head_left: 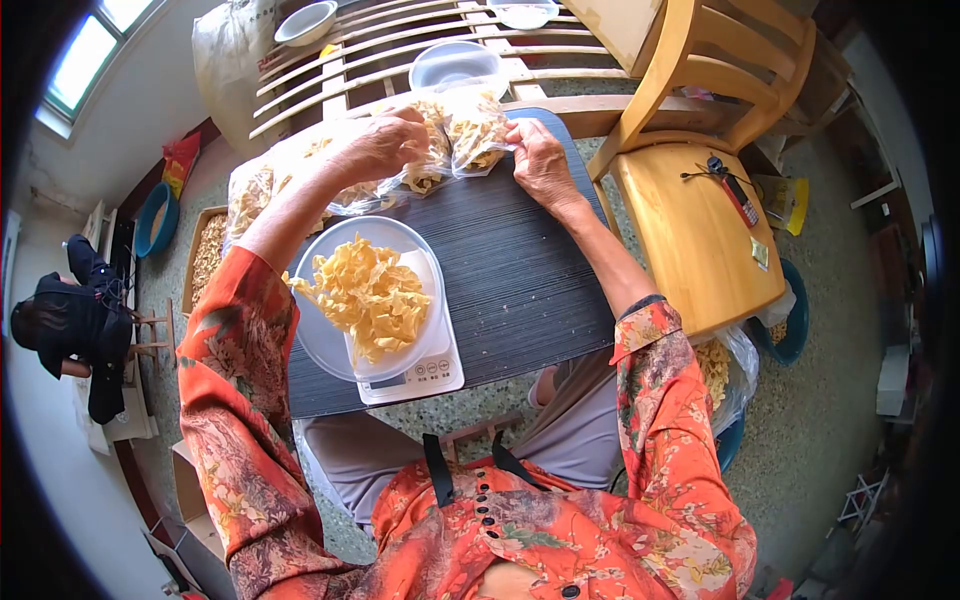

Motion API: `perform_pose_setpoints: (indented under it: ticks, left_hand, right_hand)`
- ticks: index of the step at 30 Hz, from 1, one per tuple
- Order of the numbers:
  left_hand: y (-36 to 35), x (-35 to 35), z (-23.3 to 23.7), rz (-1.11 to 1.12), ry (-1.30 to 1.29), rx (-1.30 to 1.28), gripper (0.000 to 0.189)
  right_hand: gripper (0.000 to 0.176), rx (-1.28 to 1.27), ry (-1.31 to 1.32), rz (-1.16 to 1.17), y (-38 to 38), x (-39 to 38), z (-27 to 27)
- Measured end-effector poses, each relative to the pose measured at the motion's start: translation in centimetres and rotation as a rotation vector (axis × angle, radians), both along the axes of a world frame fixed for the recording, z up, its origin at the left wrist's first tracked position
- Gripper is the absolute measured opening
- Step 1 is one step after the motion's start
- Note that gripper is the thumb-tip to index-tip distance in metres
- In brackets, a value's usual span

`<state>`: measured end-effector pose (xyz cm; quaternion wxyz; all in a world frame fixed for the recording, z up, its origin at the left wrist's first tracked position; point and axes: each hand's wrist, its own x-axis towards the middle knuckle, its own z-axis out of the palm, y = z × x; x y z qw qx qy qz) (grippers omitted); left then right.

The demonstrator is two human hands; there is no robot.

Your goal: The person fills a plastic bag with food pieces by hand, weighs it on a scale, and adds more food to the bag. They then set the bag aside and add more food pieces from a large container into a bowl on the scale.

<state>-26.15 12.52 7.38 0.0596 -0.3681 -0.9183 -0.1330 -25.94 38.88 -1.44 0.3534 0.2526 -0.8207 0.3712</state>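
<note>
At the far edge of the dark table, clear plastic bags (478, 135) filled with pale yellow dried pieces stand in a row. My right hand (545, 168) pinches the edge of the rightmost bag. Curled over the bags to its left is my left hand (395, 140); its fingers are closed, and what lies between them is hidden. Nearer to me, a white digital scale (440, 365) carries a translucent round bowl (318, 335). A heap of the same dried pieces (368, 295) fills this bowl, beneath my left forearm.
The dark table (530, 270) borders a wooden chair (690, 250) holding a red-and-black device (738, 198). Behind is a slatted wooden frame (365, 48) with a basin (455, 65). Tubs and a box stand on the floor. Another person (75, 320) sits at far left.
</note>
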Motion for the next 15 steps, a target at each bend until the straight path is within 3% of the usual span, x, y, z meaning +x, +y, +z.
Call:
perform_pose_setpoints:
  ticks: [7,9,15]
  left_hand:
    - [0.0,-0.6,-0.1,-0.001,-0.071,0.073,0.017]
    - [0.2,-0.9,-0.4,-0.022,-0.086,0.167,0.027]
    - [2.4,-2.4,-2.0,-0.065,0.043,0.134,0.051]
  right_hand:
    - [0.031,0.042,-0.11,0.047,0.8,2.1,0.7]
    - [0.035,0.047,-0.108,0.005,0.9,2.7,0.8]
    - [0.035,0.073,-0.123,0.052,0.9,3.9,0.5]
